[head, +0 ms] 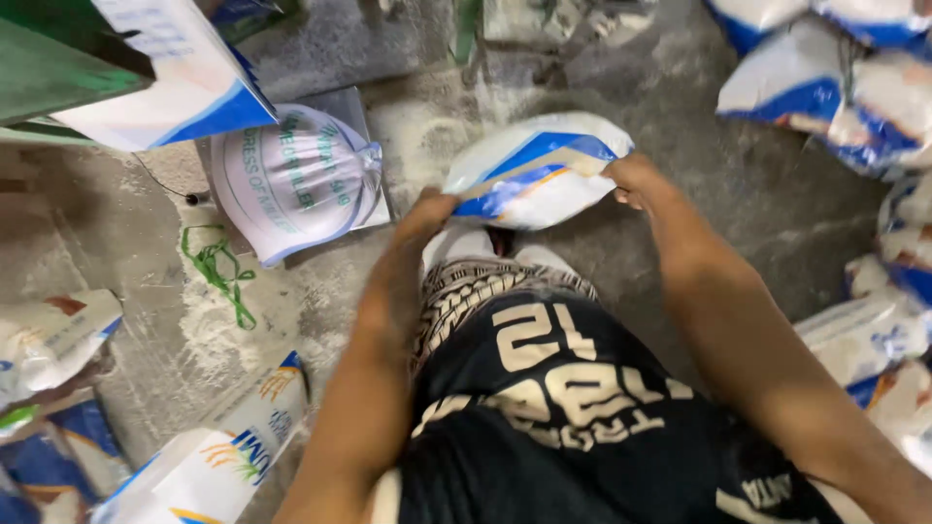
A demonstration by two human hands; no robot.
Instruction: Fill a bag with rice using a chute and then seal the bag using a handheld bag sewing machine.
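Dusty concrete floor lay flour-strewn; left hand and right hand each gripped an end of a white-and-blue bag, held low over the feet, fingers blurred, probably curled.

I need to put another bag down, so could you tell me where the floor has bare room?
Bare floor lies between the bag in both hands (left hand, right hand) and the stacked bags at right. Another dusty patch runs from the green string toward the legs. The left edge is crowded with bags.
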